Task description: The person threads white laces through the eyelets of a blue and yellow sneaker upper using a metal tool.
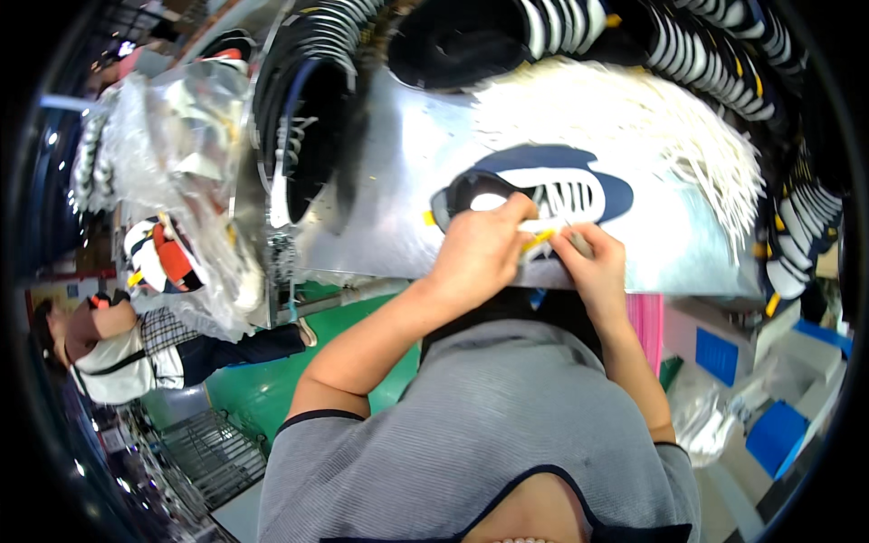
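Note:
A navy and white shoe upper (608, 190) with a black collar lies on its side on the metal table (398, 217). My left hand (484, 246) is closed on the near side of this upper, beside the collar opening. Close to its right, my right hand (593, 264) pinches what looks like the end of a white shoelace at the lacing edge. A small yellow tab (539, 239) shows between the two hands. My fingers hide part of the upper's near edge.
A large heap of white shoelaces (625, 113) lies just beyond the upper. Stacked dark shoe uppers (312, 127) line the left, far and right sides. A clear plastic bag (172, 136) stands at the left, with a person (118, 362) farther off. Cartons (724, 344) are at the right.

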{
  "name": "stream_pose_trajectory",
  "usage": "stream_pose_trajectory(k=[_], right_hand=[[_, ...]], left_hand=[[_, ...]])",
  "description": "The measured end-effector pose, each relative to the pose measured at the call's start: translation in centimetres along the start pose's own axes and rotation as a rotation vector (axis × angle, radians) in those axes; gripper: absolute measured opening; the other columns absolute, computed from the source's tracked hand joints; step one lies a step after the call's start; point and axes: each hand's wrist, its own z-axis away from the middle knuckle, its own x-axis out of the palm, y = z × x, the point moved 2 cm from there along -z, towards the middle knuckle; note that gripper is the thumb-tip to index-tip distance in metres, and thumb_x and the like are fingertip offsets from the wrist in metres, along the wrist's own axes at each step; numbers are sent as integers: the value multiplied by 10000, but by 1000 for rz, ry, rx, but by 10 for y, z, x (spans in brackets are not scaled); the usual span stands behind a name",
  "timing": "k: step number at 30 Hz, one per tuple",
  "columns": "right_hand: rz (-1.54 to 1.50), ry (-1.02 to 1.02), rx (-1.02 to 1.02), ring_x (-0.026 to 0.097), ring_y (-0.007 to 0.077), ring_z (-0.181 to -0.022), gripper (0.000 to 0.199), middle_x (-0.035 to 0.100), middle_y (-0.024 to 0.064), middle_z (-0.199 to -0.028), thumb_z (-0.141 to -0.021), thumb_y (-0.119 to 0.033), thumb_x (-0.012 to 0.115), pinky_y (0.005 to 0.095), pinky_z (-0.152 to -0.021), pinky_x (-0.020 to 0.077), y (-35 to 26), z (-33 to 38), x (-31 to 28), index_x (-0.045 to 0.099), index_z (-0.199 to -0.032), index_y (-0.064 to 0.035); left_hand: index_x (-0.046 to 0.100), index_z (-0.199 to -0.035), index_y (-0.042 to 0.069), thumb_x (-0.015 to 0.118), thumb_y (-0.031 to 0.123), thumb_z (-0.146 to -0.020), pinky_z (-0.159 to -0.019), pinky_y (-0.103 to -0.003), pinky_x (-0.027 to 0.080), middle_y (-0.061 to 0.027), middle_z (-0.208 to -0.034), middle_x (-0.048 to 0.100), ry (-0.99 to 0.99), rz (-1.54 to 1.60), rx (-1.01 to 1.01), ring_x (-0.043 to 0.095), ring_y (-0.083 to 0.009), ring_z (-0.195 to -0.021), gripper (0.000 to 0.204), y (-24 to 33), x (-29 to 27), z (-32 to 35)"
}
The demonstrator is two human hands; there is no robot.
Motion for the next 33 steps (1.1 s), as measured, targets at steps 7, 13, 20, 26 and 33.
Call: stream_pose_trajectory(k=[7,13,20,26,33], right_hand=[[-335,-88,-15,529,40,-717,151,620,-36,-773,-871,-119,757,211,-632,420,-8,-22,10,690,-891,15],[-486,-33,-18,521,11,-700,108,636,-48,-788,-901,-98,738,183,-619,417,1,-23,6,698,-910,2],[-299,-53,-84,543,43,-711,246,651,8,-804,-927,-126,715,219,-626,445,-12,-9,-1,593,-1107,-11],[40,-193,-34,623,181,-661,179,667,130,-809,-992,-150,608,298,-611,472,-8,16,-19,520,-1034,-1],[67,-201,-32,652,208,-628,165,676,125,-736,-985,-140,611,335,-592,491,-14,6,-19,536,-968,5]], left_hand=[[634,-1136,4,640,147,-968,-752,-291,528,-138,-938,720,-98,162,-182,702,-175,-854,220,-19,-11,0],[650,-1085,8,741,178,-889,-710,-311,532,-138,-916,719,-48,28,-126,703,-226,-787,275,2,-1,-8],[637,-983,37,773,213,-853,-651,-360,524,-137,-875,724,58,-65,-143,699,-310,-709,257,4,6,-11],[610,-1014,36,756,207,-869,-639,-388,521,-163,-896,727,73,-96,-91,705,-344,-741,267,1,13,-10],[610,-1002,45,708,162,-889,-538,-417,486,-153,-666,650,102,-30,88,650,-329,-592,189,-6,17,-9]])
